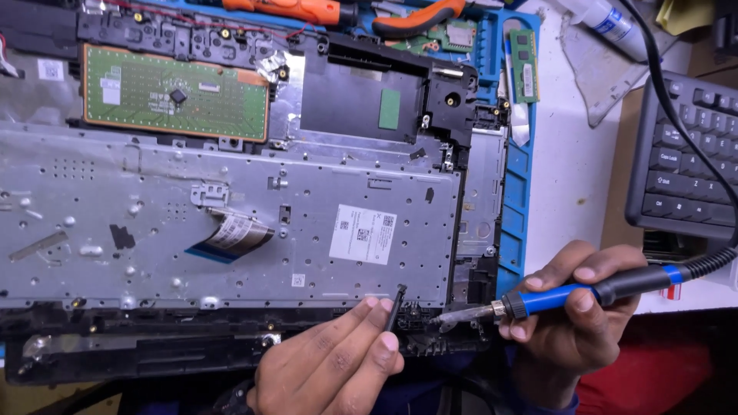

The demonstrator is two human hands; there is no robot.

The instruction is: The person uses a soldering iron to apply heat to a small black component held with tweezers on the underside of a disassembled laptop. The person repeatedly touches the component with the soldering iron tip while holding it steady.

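An opened laptop base [231, 230] lies upside down, its silver keyboard backplate and a green touchpad board [177, 92] exposed. My right hand [573, 323] grips a blue and black soldering iron [569, 296], whose metal tip touches the black frame near the lower right corner of the chassis. My left hand [330, 365] pinches a thin black stick-like tool [396, 306], held upright just left of the iron's tip.
A blue work mat [523, 192] lies under the laptop, with a green memory module [524, 65] on it. Orange-handled tools [292, 9] sit at the top. A black keyboard [684, 154] stands at the right, with the iron's cable [661, 84] running over it.
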